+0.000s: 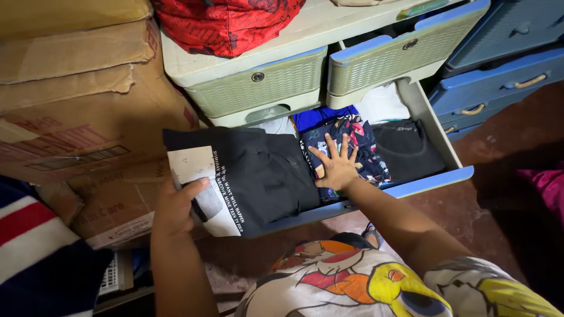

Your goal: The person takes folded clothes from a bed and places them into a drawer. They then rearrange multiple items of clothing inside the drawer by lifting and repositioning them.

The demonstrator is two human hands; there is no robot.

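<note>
The left hand (173, 208) grips the folded black shirt (252, 176) at its 8 o'clock corner, fingers closed on the fabric, over the open drawer (432, 179). The right hand (336, 167) lies flat, fingers spread, holding nothing, on the patterned cloth (358, 138). The shirt overhangs the front edge and could slide off. Free space is scarce; the cardboard box (76, 111) crowds 9 o'clock.

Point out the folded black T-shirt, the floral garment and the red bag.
folded black T-shirt (267, 176): head view, middle of the black fabric.
floral garment (367, 147): head view, patterned top fold.
red bag (226, 23): head view, front face.
</note>
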